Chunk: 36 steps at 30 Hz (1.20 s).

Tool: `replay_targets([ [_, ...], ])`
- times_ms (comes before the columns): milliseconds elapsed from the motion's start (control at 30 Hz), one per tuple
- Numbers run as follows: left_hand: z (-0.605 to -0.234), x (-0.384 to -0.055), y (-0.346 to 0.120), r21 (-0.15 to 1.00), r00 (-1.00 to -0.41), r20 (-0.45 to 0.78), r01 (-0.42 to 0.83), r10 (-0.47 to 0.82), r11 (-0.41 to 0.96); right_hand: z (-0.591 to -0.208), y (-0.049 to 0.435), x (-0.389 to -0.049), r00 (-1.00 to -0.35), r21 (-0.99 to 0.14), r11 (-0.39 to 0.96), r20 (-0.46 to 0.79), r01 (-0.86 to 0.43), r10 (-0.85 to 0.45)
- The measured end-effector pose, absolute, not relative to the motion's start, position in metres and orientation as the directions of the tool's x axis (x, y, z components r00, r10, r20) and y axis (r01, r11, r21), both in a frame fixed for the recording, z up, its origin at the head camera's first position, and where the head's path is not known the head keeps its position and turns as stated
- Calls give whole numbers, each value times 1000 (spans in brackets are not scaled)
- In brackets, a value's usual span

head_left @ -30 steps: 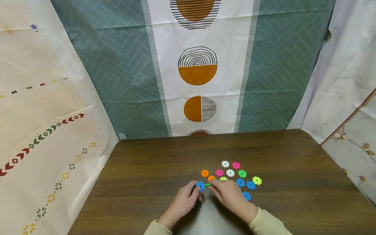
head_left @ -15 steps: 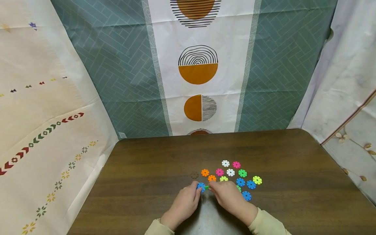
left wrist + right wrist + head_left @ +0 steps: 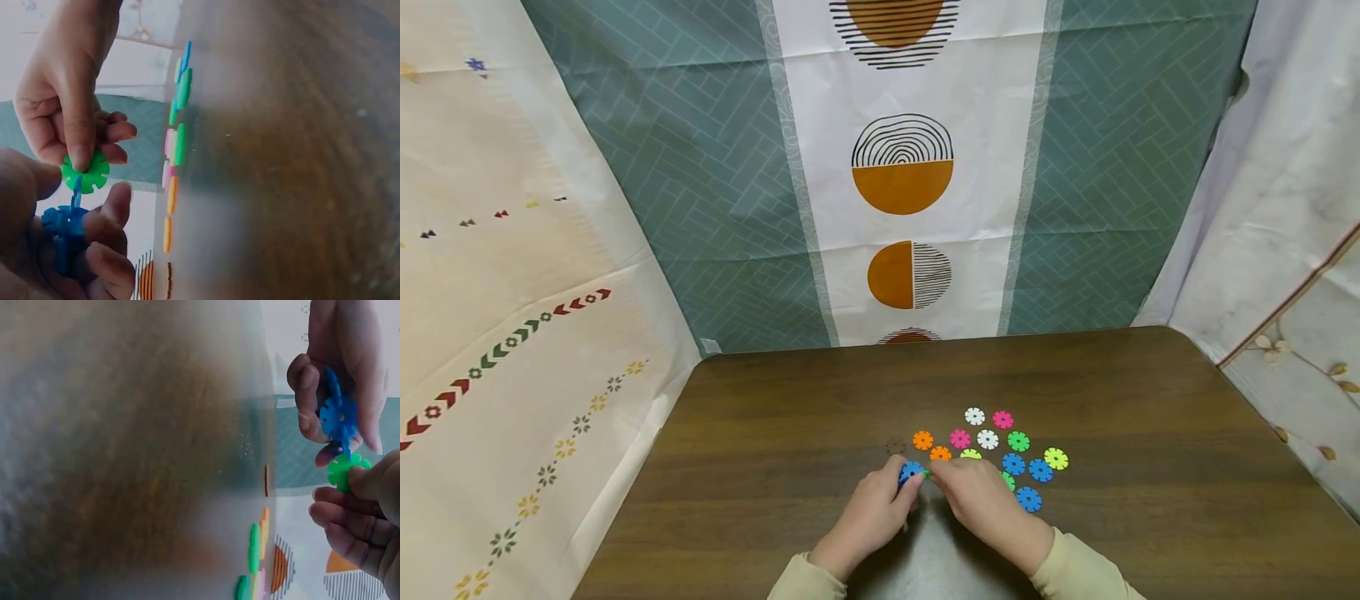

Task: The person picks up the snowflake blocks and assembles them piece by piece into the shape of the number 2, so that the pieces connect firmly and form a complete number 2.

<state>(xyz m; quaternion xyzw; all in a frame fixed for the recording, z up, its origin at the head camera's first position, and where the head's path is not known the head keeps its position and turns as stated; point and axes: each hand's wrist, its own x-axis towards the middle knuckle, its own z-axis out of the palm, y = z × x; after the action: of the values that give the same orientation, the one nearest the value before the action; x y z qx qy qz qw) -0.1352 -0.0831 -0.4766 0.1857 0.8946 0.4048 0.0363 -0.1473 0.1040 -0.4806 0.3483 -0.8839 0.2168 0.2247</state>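
Note:
Several blue notched discs (image 3: 340, 417), joined at angles to one another, are held in the curled fingers of my left hand (image 3: 871, 510). Between thumb and fingers, my right hand (image 3: 988, 497) pinches a green notched disc (image 3: 94, 175). The green disc touches the edge of one blue disc, slot against slot; how deep it sits cannot be told. Both hands are close together above the table's near middle. In the head view the right hand's fingers hide most of the green disc.
Loose notched discs lie flat on the wooden table (image 3: 760, 433) beyond and right of the hands. Among them are a white disc (image 3: 974, 416), a pink disc (image 3: 1003, 419), an orange disc (image 3: 922, 440), a yellow disc (image 3: 1056, 458) and a blue disc (image 3: 1028, 499). Patterned cloths hang behind the table.
The hands have drawn slightly closer together, and less of the green disc shows between them. The blue discs have turned a little in the left hand. The loose discs lie as before.

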Motion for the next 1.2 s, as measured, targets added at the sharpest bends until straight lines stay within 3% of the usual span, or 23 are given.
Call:
replay_targets([
  [167, -477, -137, -85, 841, -941, 29, 205, 337, 500, -479, 101, -150, -687, -296, 641, 497, -708, -529],
  [467, -485, -140, -93, 874, -958, 15, 152, 288, 461, -478, 108, -170, -775, -356, 693, 370, -627, -512],
  [700, -485, -140, -93, 978, -949, -101, -40, 300, 204, -485, 108, -187, -848, -300, 798, 269, -523, -456],
  [867, -483, -138, -92, 988, -939, -146, -122, 312, 95, -490, 104, -192, -857, -246, 826, 246, -507, -453],
  [1200, -482, -135, -93, 985, -935, -171, -159, 310, 63, -494, 103, -194, -854, -267, 818, 277, -509, -441],
])
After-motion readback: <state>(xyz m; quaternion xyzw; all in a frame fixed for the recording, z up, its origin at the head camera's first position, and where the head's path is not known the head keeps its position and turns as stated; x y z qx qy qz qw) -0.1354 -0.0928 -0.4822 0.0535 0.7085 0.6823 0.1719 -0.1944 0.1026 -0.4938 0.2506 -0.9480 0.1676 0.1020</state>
